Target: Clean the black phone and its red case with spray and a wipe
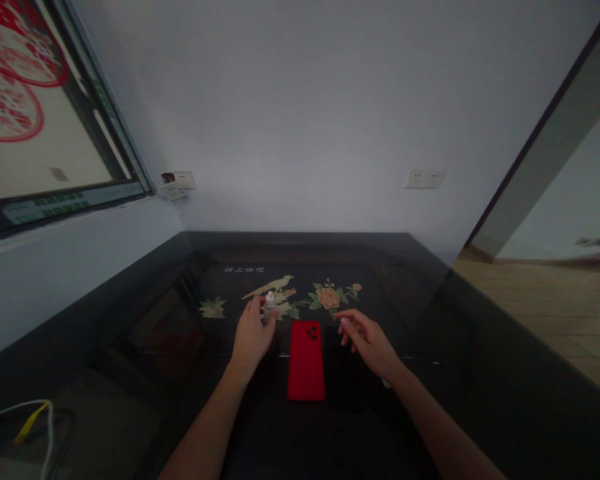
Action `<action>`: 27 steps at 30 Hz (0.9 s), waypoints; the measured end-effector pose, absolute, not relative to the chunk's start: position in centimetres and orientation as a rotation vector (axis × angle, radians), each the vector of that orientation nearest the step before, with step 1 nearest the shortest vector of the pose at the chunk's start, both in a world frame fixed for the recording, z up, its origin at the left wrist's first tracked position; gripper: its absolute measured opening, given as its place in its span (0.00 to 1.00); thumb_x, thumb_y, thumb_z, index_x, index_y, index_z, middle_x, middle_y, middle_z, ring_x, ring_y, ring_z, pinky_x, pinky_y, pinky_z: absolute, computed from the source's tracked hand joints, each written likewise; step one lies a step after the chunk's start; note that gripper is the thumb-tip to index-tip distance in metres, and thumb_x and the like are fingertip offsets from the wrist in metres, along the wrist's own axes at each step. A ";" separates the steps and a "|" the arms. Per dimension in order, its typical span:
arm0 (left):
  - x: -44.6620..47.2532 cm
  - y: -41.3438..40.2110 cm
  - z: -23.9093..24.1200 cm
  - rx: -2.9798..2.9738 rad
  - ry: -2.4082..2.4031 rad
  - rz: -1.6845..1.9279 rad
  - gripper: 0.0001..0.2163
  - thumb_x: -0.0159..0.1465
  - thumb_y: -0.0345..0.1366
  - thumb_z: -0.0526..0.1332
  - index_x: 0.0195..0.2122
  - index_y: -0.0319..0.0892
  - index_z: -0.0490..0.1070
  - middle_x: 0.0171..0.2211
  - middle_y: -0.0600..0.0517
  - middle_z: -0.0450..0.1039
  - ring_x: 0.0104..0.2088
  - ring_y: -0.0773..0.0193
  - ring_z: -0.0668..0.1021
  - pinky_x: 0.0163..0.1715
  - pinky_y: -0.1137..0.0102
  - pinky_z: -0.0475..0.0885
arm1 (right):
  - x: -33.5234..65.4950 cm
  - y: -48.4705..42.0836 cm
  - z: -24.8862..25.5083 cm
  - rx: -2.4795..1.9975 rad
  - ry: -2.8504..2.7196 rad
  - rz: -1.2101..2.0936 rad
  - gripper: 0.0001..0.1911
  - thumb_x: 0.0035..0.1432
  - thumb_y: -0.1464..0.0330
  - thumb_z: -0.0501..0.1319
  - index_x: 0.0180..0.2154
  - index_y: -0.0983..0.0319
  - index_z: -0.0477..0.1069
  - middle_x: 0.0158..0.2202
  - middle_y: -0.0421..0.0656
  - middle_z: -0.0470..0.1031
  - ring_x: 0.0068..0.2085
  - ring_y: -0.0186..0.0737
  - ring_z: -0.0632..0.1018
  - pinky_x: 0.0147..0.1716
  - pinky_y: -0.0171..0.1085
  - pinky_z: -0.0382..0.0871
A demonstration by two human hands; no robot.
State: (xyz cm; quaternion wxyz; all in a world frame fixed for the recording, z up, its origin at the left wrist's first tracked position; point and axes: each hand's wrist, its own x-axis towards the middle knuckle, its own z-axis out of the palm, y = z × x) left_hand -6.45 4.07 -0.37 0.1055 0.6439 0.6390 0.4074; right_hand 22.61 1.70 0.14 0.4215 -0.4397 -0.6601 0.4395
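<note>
A red phone (306, 360) lies back-up on the dark glass-topped table (430, 347), camera lenses toward the far end. A black flat object (344, 373), perhaps a second phone, lies just right of it. My left hand (253, 337) is closed around a small clear bottle (269, 304) with a pale cap, held upright just left of the red phone. My right hand (367, 340) hovers over the top of the black object, fingers loosely curled and apart, holding nothing that I can see.
The table top shows a painted bird and flowers (300, 297) beyond the hands. White and yellow cables (30, 417) lie at the near left. Wall sockets (177, 183) sit at the left corner, more sockets (424, 179) on the back wall. Wooden floor (555, 313) lies to the right.
</note>
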 end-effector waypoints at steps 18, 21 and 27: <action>-7.2 5.0 -1.9 1.886 2.039 1.029 0.11 0.65 0.44 0.61 0.42 0.42 0.71 0.39 0.46 0.76 0.41 0.55 0.79 0.44 0.64 0.72 | 22.6 1.8 0.1 -1.134 -1.678 1.065 0.21 0.70 0.52 0.53 0.51 0.59 0.70 0.36 0.43 0.75 0.31 0.39 0.79 0.24 0.33 0.69; -7.0 4.6 -1.4 1.904 2.122 1.078 0.18 0.63 0.48 0.63 0.46 0.41 0.69 0.43 0.44 0.74 0.45 0.50 0.78 0.47 0.60 0.72 | 22.9 2.0 0.2 -1.141 -1.680 1.051 0.20 0.69 0.52 0.54 0.51 0.59 0.71 0.36 0.43 0.75 0.31 0.39 0.79 0.25 0.34 0.69; -5.2 2.6 1.6 1.911 1.945 1.298 0.17 0.70 0.53 0.53 0.41 0.44 0.66 0.32 0.52 0.71 0.31 0.60 0.76 0.33 0.68 0.68 | 25.8 3.3 0.9 -1.307 -1.687 0.788 0.17 0.67 0.54 0.56 0.43 0.60 0.74 0.33 0.42 0.77 0.35 0.42 0.79 0.35 0.38 0.71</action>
